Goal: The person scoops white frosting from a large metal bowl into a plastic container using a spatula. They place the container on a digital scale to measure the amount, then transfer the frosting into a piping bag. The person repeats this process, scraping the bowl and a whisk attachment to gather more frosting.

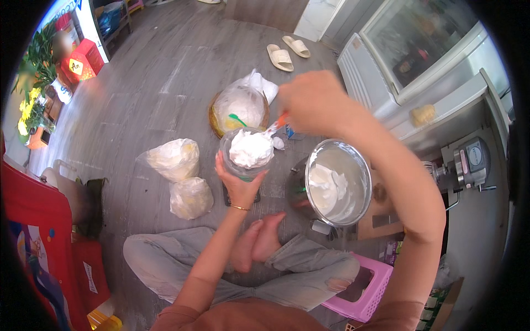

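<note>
My left hand [239, 182] is wrapped around a clear plastic cup [227, 145] heaped with white cream [251, 148]. In my right hand [314, 103] is the orange handle of a spatula [278, 123], whose cream-smeared end reaches the cup's far right rim. To the right stands a deep metal mixing bowl [367, 186] with white cream on its bottom and walls. Beyond the cup, a round basket [213, 120] holds a clear plastic bag [240, 99] and a green utensil [237, 119]. Two tied plastic bags [176, 159] with pale contents lie at the left.
A pink plastic stool [372, 285] is by my right knee. A stand mixer [472, 161] stands further right, near a glass-fronted cabinet [418, 45]. Cream slides [280, 58] lie on the wood-look floor [165, 82] ahead. Red boxes [89, 269] stand at the left.
</note>
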Demonstrator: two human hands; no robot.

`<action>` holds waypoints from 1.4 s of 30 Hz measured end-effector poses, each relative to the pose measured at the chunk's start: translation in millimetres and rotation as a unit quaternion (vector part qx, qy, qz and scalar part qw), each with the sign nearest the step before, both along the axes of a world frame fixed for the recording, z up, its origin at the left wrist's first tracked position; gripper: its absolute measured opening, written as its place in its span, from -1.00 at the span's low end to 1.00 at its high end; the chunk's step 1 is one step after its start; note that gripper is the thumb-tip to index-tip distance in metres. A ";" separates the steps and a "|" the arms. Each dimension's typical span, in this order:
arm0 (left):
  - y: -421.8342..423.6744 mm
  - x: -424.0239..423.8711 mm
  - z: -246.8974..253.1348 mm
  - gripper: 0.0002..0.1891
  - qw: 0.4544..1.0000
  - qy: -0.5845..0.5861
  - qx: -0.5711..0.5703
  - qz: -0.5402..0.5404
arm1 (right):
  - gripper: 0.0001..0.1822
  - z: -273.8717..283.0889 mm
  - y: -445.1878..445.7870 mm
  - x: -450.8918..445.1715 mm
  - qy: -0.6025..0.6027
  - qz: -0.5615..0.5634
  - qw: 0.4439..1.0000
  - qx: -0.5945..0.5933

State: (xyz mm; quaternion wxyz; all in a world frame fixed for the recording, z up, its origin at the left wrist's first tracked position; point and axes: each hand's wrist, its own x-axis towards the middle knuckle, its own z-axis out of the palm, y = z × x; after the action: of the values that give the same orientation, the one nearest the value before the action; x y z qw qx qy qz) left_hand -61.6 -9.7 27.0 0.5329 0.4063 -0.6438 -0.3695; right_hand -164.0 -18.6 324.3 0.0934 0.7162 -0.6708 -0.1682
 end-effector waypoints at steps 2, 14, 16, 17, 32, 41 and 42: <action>-3.2 2.0 -4.3 0.25 1.000 0.025 -0.011 0.009 | -0.92 -27.4 -17.5 22.5 0.060 0.027 0.998 0.016; -3.8 -2.0 -10.0 0.22 1.000 0.025 0.000 0.004 | -0.91 -141.9 -30.1 19.6 -0.010 -0.020 0.998 0.066; -4.2 -0.3 -9.0 0.22 1.000 0.017 0.006 0.004 | -0.90 -122.4 -21.5 20.0 -0.025 -0.044 0.998 0.045; -5.1 2.2 -8.0 0.21 1.000 0.015 0.013 0.005 | -0.90 -108.0 -15.3 22.6 -0.040 -0.050 0.997 0.035; 105.0 -30.7 31.9 -0.21 0.952 0.136 0.105 -0.255 | -0.52 8.4 237.3 -35.3 -0.048 -0.291 0.935 -0.197; 108.1 -100.1 35.0 -0.27 0.832 0.222 0.388 -0.328 | -0.83 -199.0 232.4 -135.6 0.037 -0.279 0.952 -0.121; 110.7 -97.8 39.2 -0.27 0.850 0.191 0.344 -0.351 | -0.84 -216.2 228.4 -139.5 0.035 -0.282 0.945 -0.162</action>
State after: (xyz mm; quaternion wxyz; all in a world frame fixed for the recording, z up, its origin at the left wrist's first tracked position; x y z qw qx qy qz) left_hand -159.4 101.1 66.2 0.3062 0.2317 -0.4612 -0.8000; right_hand -303.5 209.8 108.1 0.1803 0.4669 -0.8597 -0.1019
